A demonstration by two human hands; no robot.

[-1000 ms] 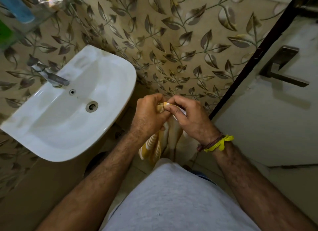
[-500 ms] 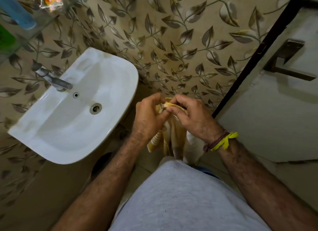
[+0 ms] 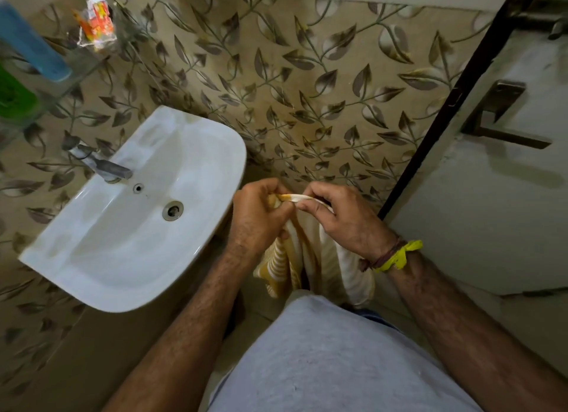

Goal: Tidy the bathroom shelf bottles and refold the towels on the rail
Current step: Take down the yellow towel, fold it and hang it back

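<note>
**Soft towel, held by its top edge: keep both corners pinched**

You have the yellow-and-white striped cotton towel [image 3: 302, 258] in front of your waist, just right of the white ceramic wash basin [image 3: 135, 215] and apart from it; your left hand [image 3: 256, 219] has its fingers curled round the upper edge, and your right hand [image 3: 341, 219] pinches the same edge between thumb and fingertips, so each grip is clenched on cloth, not released; the two hands sit close together with a short span of hem between them, and the rest hangs down in loose folds.

Judge it as light, limp and not at all fragile; it will sag and twist wherever you let go, and it should not slip from dry fingers. Take hold at the corners along the hem, since a mid-edge grasp lets the ends droop unevenly; spread your hands apart to draw the edge taut before folding. The rail is not in view.
</note>
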